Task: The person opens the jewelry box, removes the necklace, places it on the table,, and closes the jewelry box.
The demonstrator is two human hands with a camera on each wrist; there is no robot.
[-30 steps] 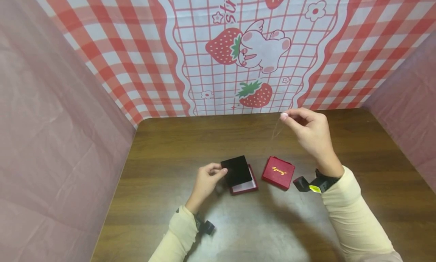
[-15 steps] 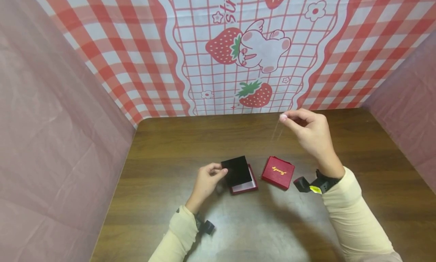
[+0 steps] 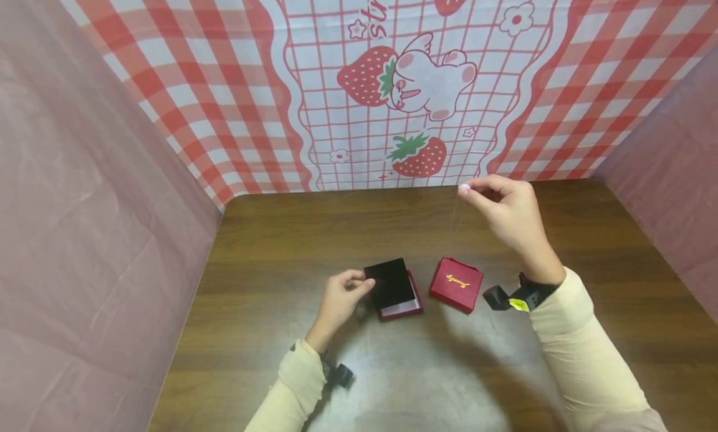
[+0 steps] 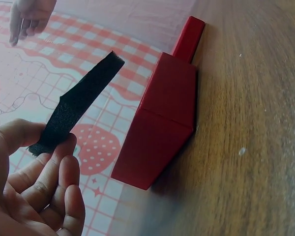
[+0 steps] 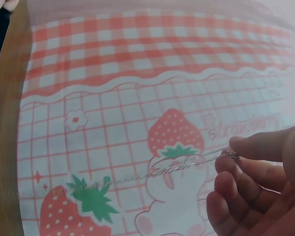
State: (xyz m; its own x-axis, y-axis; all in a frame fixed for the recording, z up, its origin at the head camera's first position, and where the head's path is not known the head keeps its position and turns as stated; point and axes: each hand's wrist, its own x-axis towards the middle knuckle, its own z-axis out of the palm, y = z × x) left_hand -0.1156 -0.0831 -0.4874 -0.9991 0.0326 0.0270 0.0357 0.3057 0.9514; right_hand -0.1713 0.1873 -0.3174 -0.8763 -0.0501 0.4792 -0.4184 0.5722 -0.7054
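Note:
My left hand point(image 3: 338, 301) pinches a black foam pad point(image 4: 81, 101) between thumb and fingers, tilted just above the open red box base point(image 3: 416, 312). A pale lining shows inside the base, below the pad. The red box lid point(image 3: 457, 285) with gold lettering lies on the table to the right of the base. Higher up and farther right, my right hand point(image 3: 513, 217) pinches a thin chain necklace point(image 5: 157, 173) between thumb and forefinger. Its strands hang down in the air; in the head view they are faint and their lower end cannot be made out.
A brown wooden table point(image 3: 252, 357) lies under everything. Behind it rises a red-and-white checked cloth point(image 3: 224, 89) with strawberry prints, and pinkish curtains point(image 3: 112, 232) close off both sides. Each wrist wears a black camera.
The hanging chain strands have swung a little and look fainter now. My right hand has shifted very slightly up and left. The left hand and pad have stayed in place.

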